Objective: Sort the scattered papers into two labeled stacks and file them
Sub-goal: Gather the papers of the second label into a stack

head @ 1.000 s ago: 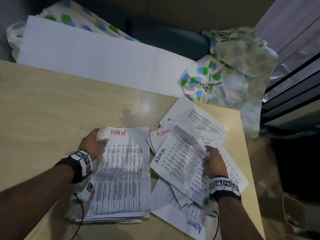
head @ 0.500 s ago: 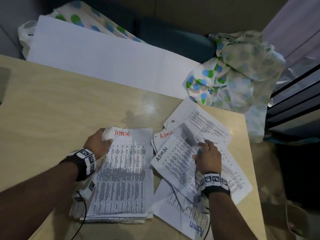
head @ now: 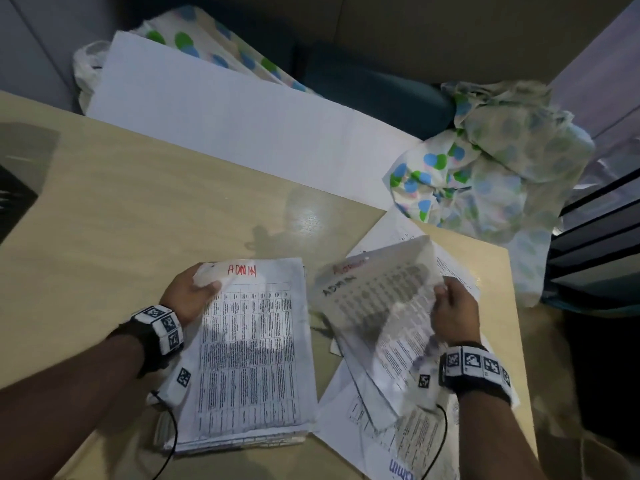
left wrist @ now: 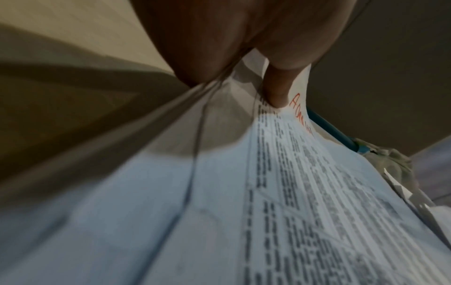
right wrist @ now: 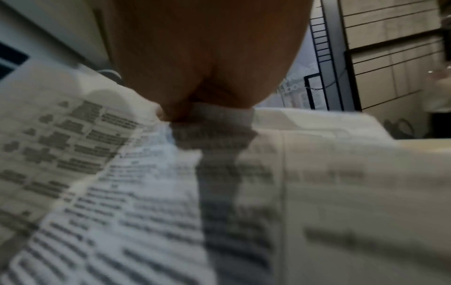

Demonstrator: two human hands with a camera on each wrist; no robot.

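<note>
A squared stack of printed sheets (head: 249,362) lies on the wooden table (head: 121,220), its top sheet marked ADMIN in red. My left hand (head: 194,292) grips the stack's upper left corner, thumb on top (left wrist: 275,92). To its right lie several loose sheets (head: 412,441), some marked Admin. My right hand (head: 450,313) pinches the right edge of one sheet marked ADMIN in black (head: 374,306) and holds it lifted and blurred above the loose sheets. In the right wrist view the fingers (right wrist: 171,113) clamp that sheet (right wrist: 109,183).
A large white board (head: 242,126) leans at the table's far edge. A crumpled dotted cloth (head: 485,168) sits at the far right corner, near the table's right edge. A dark object (head: 17,195) shows at the left edge. Dark shelving (head: 602,244) stands at right.
My right hand has pinched the black-marked ADMIN sheet and raised it off the loose pile; half a second ago it lay pressed flat. My left hand has stayed on the stack's corner.
</note>
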